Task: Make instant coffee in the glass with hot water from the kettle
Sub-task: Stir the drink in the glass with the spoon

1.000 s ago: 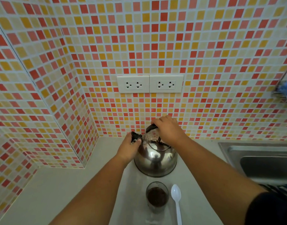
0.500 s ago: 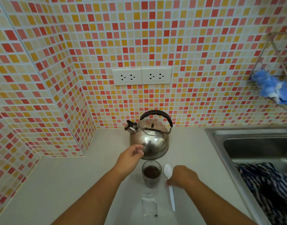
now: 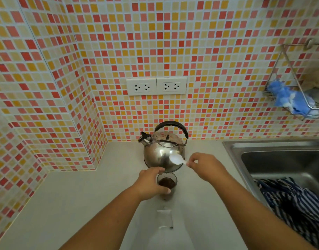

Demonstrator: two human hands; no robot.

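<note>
The glass [image 3: 167, 184] of dark coffee stands on the bench [image 3: 73, 204], with the shiny kettle [image 3: 164, 150] close by at 12 o'clock. The left hand [image 3: 151, 183] wraps its fingers around the glass. The right hand [image 3: 205, 166] pinches a white spoon [image 3: 176, 159] above the glass at 1 o'clock.

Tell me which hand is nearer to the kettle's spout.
Left. The left hand wraps the glass in front of the kettle, below the spout. The right hand, holding the white spoon, is off toward the sink side.
</note>
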